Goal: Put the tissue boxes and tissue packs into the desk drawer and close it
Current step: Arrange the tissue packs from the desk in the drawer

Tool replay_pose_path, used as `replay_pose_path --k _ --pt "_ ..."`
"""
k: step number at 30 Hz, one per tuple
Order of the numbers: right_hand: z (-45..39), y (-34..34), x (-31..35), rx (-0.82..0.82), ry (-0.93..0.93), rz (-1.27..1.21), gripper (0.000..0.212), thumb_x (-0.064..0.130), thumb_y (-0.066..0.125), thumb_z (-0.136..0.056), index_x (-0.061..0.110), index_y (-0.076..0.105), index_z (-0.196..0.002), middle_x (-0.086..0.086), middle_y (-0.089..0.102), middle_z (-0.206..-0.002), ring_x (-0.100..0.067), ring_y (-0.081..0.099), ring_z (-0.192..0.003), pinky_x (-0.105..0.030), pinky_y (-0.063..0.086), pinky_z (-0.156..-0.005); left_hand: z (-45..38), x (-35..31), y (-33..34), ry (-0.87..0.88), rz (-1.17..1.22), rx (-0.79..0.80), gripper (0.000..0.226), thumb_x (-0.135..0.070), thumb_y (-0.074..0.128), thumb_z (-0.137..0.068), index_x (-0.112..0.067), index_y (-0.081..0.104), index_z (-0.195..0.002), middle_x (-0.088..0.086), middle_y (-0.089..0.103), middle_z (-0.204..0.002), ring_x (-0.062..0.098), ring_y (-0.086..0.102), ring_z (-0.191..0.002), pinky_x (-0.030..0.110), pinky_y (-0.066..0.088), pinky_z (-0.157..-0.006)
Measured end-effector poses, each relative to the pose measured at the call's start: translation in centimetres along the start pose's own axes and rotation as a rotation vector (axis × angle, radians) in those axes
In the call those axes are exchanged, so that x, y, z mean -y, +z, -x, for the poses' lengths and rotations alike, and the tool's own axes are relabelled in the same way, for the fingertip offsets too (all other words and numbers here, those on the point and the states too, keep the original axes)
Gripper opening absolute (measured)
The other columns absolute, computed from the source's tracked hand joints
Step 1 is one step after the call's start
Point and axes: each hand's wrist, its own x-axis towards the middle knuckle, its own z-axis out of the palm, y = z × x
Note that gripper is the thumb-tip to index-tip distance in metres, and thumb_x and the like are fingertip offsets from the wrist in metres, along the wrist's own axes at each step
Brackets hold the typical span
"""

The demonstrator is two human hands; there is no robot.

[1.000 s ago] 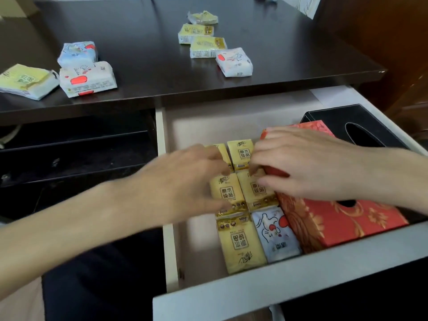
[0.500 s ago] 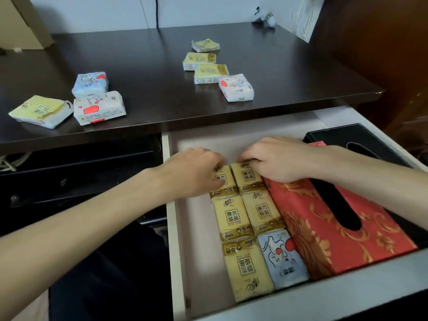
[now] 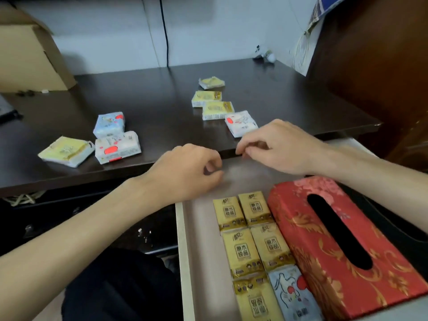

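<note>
In the open drawer point(image 3: 185, 251), glossy yellow tissue packs point(image 3: 245, 230) lie in rows just left of my red brocade tissue box point(image 3: 301, 228). My left hand point(image 3: 185, 174) and right hand point(image 3: 278, 147) have lifted off them, fingers loosely curled, holding nothing. Beyond, soft crinkled packs point(image 3: 215, 107) wait on the dark counter point(image 3: 150, 100).
</note>
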Motion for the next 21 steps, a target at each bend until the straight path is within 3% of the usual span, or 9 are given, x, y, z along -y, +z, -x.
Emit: replay_pose_path --k 3,5,7,9,11,14,18,21 --pt "-3.2 -2.6 -0.2 -0.120 0.033 -0.169 0.029 0.014 0.057 -0.090 0.035 0.078 -0.090 0.020 0.077 -0.076 0.002 0.071 -0.079 -0.039 0.058 -0.087 -1.4 1.6 -3.2 -0.069 0.032 -0.154 0.021 -0.047 0.053 -0.082 -0.036 0.070 -0.088 -0.026 0.061 -0.071 0.002 0.061 -0.074 0.029 0.047 -0.069" --pt "-5.7 -3.3 -0.6 -0.161 0.091 -0.247 0.027 0.013 0.060 -0.090 0.033 0.078 -0.087 0.015 0.078 -0.077 0.002 0.072 -0.079 -0.039 0.058 -0.091 -3.2 2.9 -4.6 -0.113 0.058 -0.203 0.019 -0.044 0.055 -0.083 -0.035 0.071 -0.087 -0.024 0.062 -0.072 0.005 0.062 -0.075 0.028 0.045 -0.070" --pt "-8.4 -3.3 -1.1 -0.165 0.158 -0.236 0.018 0.020 0.064 -0.092 0.031 0.078 -0.090 0.015 0.078 -0.083 -0.002 0.072 -0.089 -0.039 0.057 -0.092 -5.5 4.6 -5.3 -0.137 0.065 -0.196 0.017 -0.036 0.059 -0.086 -0.032 0.072 -0.095 -0.018 0.067 -0.083 0.011 0.065 -0.084 0.029 0.047 -0.075" --pt "-10.9 -2.7 -1.6 -0.091 0.218 -0.141 0.012 0.027 0.067 -0.093 0.029 0.075 -0.102 0.014 0.074 -0.103 -0.012 0.068 -0.103 -0.040 0.055 -0.094 -8.2 6.3 -5.4 -0.156 0.029 -0.153 0.025 -0.028 0.063 -0.087 -0.025 0.070 -0.111 -0.006 0.071 -0.102 0.017 0.065 -0.094 0.034 0.051 -0.082" --pt "-12.7 -1.8 -2.0 0.028 0.248 -0.064 0.031 0.033 0.072 -0.091 0.026 0.069 -0.122 0.005 0.069 -0.121 -0.018 0.064 -0.110 -0.041 0.054 -0.094 -10.7 7.9 -5.2 -0.176 -0.054 -0.112 0.037 -0.023 0.065 -0.085 -0.022 0.064 -0.122 0.000 0.067 -0.118 0.022 0.063 -0.102 0.040 0.052 -0.088" --pt "-14.5 -0.7 -2.6 0.045 0.223 -0.063 0.045 0.039 0.077 -0.088 0.024 0.065 -0.129 0.003 0.059 -0.123 -0.019 0.058 -0.107 -0.038 0.051 -0.088 -14.3 9.5 -4.8 -0.171 -0.117 -0.089 0.042 -0.021 0.066 -0.082 -0.023 0.060 -0.124 0.002 0.060 -0.121 0.026 0.058 -0.107 0.045 0.050 -0.089" --pt "-15.9 0.2 -3.7 0.046 0.216 -0.058 0.039 0.049 0.078 -0.085 0.030 0.067 -0.116 0.006 0.056 -0.120 -0.010 0.059 -0.097 -0.035 0.053 -0.079 -18.2 10.9 -4.7 -0.150 -0.018 -0.082 0.033 -0.019 0.072 -0.080 -0.022 0.056 -0.109 0.001 0.055 -0.118 0.021 0.055 -0.099 0.039 0.049 -0.083" --pt "-16.4 0.2 -4.5 0.076 0.235 -0.036 0.037 0.057 0.077 -0.084 0.035 0.064 -0.110 0.010 0.060 -0.114 -0.007 0.060 -0.091 -0.031 0.049 -0.068 -19.8 11.6 -4.7 -0.109 0.046 0.042 0.043 -0.012 0.073 -0.077 -0.017 0.054 -0.115 0.004 0.057 -0.121 0.023 0.055 -0.100 0.034 0.047 -0.080"
